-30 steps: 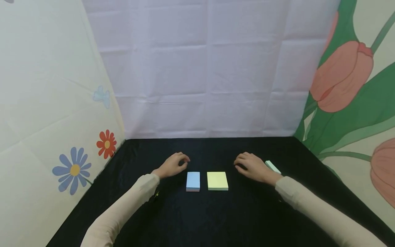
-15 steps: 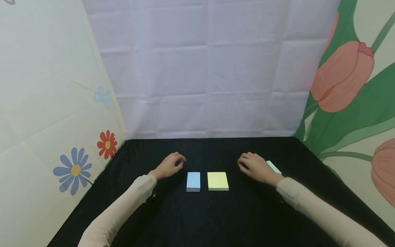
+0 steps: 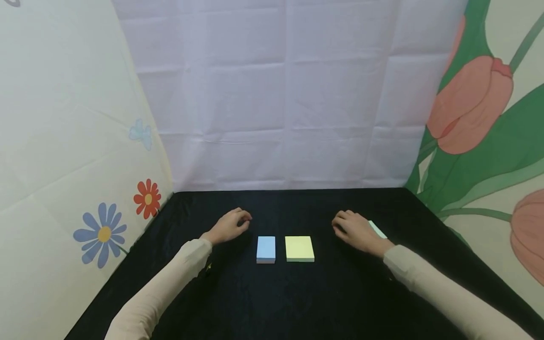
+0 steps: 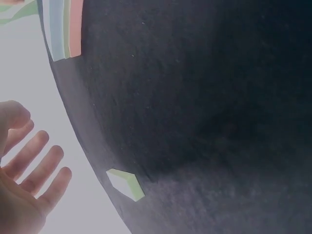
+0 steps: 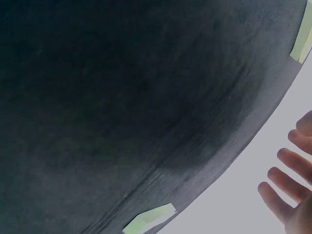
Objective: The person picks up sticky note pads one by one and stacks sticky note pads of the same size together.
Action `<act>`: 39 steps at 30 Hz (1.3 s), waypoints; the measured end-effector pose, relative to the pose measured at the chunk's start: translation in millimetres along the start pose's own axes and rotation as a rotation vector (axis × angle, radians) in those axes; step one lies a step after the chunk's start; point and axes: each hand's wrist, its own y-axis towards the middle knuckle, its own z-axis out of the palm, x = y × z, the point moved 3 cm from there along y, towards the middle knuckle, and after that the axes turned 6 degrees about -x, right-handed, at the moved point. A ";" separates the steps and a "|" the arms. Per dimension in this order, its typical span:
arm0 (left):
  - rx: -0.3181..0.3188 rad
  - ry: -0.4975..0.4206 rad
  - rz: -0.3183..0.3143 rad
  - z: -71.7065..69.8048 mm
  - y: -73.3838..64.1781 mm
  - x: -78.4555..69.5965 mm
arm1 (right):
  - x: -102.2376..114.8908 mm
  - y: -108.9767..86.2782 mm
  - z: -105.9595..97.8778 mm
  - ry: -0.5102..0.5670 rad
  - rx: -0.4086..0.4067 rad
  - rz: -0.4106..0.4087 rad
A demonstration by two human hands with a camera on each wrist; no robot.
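My left hand hangs over the black table with loosely bent fingers and holds nothing. Just to its right lies a pad of blue sticky notes; its side layers of blue, green and pink show in the left wrist view. Beside it sits a wider yellow sticky note pad. Past that, my right hand hovers with relaxed fingers, also holding nothing. A pale green pad lies behind the right hand, partly covered by it. Fingers of both hands are spread apart in the wrist views.
A small white and light green block lies on the black cloth below the left hand; the left forearm mostly covers it in the head view. A white sheet stands behind the table, with flower-printed cloths at both sides.
Both hands have drifted outward, away from the two middle pads: the left hand to the left, the right hand to the right. The pads have stayed where they were.
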 end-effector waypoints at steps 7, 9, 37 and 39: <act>0.030 -0.007 -0.001 1.2 -0.9 13.4 | -6.8 -0.9 -5.3 0.039 0.001 -0.043; 0.047 -0.011 0.004 1.0 -0.7 17.4 | -8.9 -1.5 -6.8 0.058 -0.004 -0.056; 0.266 0.004 -0.181 -7.4 -18.4 54.9 | -44.7 -25.8 -18.5 0.127 0.257 0.004; 0.270 0.001 -0.177 -8.4 -18.2 54.5 | -48.4 -26.6 -20.0 0.127 0.265 0.016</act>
